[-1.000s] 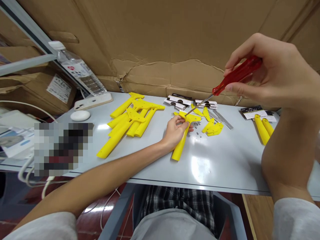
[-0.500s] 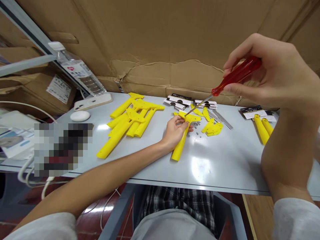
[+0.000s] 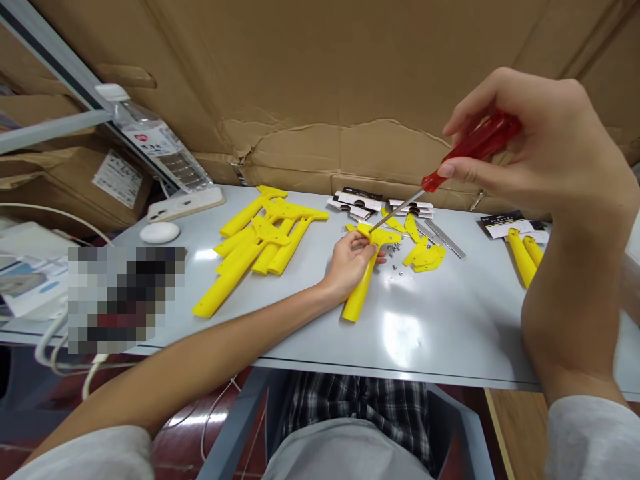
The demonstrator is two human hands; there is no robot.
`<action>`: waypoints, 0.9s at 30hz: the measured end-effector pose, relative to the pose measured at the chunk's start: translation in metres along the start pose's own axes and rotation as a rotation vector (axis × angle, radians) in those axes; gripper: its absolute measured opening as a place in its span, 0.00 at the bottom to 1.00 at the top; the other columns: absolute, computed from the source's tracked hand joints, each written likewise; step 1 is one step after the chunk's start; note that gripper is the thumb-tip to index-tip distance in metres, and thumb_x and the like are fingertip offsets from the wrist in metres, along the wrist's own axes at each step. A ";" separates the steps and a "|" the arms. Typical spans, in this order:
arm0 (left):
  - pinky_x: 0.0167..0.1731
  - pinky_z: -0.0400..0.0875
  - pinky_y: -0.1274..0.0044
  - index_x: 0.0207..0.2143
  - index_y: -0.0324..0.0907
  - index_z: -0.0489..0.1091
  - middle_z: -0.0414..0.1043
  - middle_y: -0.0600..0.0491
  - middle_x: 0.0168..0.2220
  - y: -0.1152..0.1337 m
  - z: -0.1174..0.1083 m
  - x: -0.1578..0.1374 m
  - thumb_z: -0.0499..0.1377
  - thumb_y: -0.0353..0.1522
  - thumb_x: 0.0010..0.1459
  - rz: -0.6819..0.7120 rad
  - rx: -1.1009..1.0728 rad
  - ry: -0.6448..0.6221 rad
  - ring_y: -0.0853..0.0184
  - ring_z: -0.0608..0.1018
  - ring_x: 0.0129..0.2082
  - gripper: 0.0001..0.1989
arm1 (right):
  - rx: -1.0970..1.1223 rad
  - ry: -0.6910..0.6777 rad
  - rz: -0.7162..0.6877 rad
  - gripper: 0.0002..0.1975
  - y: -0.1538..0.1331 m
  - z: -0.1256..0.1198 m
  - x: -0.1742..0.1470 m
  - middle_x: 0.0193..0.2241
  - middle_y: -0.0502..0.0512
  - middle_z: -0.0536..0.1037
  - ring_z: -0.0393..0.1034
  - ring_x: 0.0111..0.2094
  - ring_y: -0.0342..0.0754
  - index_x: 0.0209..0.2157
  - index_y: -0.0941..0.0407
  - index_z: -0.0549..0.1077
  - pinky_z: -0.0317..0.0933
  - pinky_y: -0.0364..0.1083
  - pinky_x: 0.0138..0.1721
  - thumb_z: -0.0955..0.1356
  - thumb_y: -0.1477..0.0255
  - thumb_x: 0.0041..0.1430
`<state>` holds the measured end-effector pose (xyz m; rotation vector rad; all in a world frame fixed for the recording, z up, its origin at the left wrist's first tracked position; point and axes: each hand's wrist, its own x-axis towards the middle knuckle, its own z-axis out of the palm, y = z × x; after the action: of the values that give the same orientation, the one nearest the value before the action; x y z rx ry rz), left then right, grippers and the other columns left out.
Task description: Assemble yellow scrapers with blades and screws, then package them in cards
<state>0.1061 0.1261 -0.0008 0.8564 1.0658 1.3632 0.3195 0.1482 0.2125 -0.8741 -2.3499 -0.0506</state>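
My left hand (image 3: 350, 263) grips a yellow plastic scraper handle (image 3: 361, 293) by its upper part, the lower end resting on the table. In my right hand (image 3: 540, 147) is a screwdriver (image 3: 473, 152) with a red handle, its shaft slanting down to the left. The tip meets the wide head of the scraper handle; any screw under it is too small to see. Beside my left fingers lie several small screws (image 3: 394, 248). Right of them are several flat yellow pieces (image 3: 425, 257) and thin metal blades (image 3: 445, 238).
Several yellow handles (image 3: 235, 267) lie piled to the left, and two more (image 3: 523, 257) to the right. Black-and-white packaging cards (image 3: 357, 202) sit at the back. A plastic bottle (image 3: 160, 143), a phone (image 3: 187, 204) and a white mouse (image 3: 160, 232) occupy the left. Cardboard stands behind the table.
The fingers of my right hand have shifted around the red handle, the thumb moving slightly left and up. My left hand and the yellow handle hold still.
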 end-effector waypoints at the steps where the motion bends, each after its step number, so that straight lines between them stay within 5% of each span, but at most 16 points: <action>1: 0.37 0.84 0.69 0.39 0.39 0.70 0.76 0.48 0.42 0.000 0.000 0.000 0.67 0.27 0.56 -0.002 0.003 0.001 0.64 0.85 0.32 0.10 | 0.024 -0.026 0.009 0.16 0.000 -0.001 -0.001 0.37 0.49 0.80 0.77 0.38 0.46 0.46 0.49 0.75 0.67 0.46 0.32 0.78 0.63 0.59; 6: 0.37 0.84 0.69 0.39 0.39 0.70 0.76 0.47 0.44 0.001 0.000 -0.002 0.68 0.28 0.57 0.005 0.012 -0.022 0.63 0.85 0.33 0.11 | 0.085 -0.018 -0.022 0.20 -0.003 -0.007 -0.004 0.43 0.49 0.79 0.77 0.42 0.45 0.48 0.48 0.75 0.67 0.45 0.33 0.79 0.60 0.57; 12: 0.39 0.84 0.68 0.40 0.39 0.70 0.75 0.48 0.42 -0.001 0.000 -0.001 0.68 0.28 0.57 0.011 0.013 -0.025 0.64 0.85 0.33 0.10 | -0.024 0.064 -0.060 0.19 -0.002 0.000 0.001 0.34 0.48 0.78 0.71 0.34 0.39 0.43 0.52 0.75 0.60 0.44 0.30 0.78 0.56 0.58; 16: 0.40 0.85 0.67 0.40 0.39 0.70 0.76 0.49 0.41 -0.002 0.000 -0.001 0.68 0.28 0.57 0.011 0.006 -0.028 0.63 0.85 0.33 0.11 | -0.014 0.042 -0.056 0.15 0.000 0.001 0.002 0.32 0.47 0.78 0.74 0.33 0.40 0.40 0.53 0.75 0.63 0.45 0.30 0.78 0.59 0.60; 22: 0.40 0.84 0.67 0.40 0.40 0.70 0.76 0.48 0.42 -0.002 0.000 -0.001 0.68 0.28 0.57 0.020 0.023 -0.030 0.62 0.86 0.34 0.10 | 0.082 -0.057 -0.021 0.16 -0.006 -0.004 -0.003 0.41 0.49 0.80 0.77 0.39 0.46 0.45 0.47 0.75 0.69 0.48 0.32 0.78 0.62 0.58; 27: 0.38 0.84 0.68 0.39 0.40 0.70 0.77 0.48 0.42 -0.003 -0.001 -0.001 0.68 0.28 0.57 0.013 0.035 -0.013 0.62 0.86 0.35 0.10 | 0.091 -0.032 0.013 0.14 -0.008 0.000 -0.001 0.35 0.48 0.81 0.78 0.36 0.48 0.43 0.47 0.77 0.69 0.49 0.30 0.78 0.66 0.56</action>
<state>0.1065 0.1251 -0.0035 0.8979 1.0786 1.3520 0.3154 0.1412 0.2136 -0.8523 -2.3564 0.0756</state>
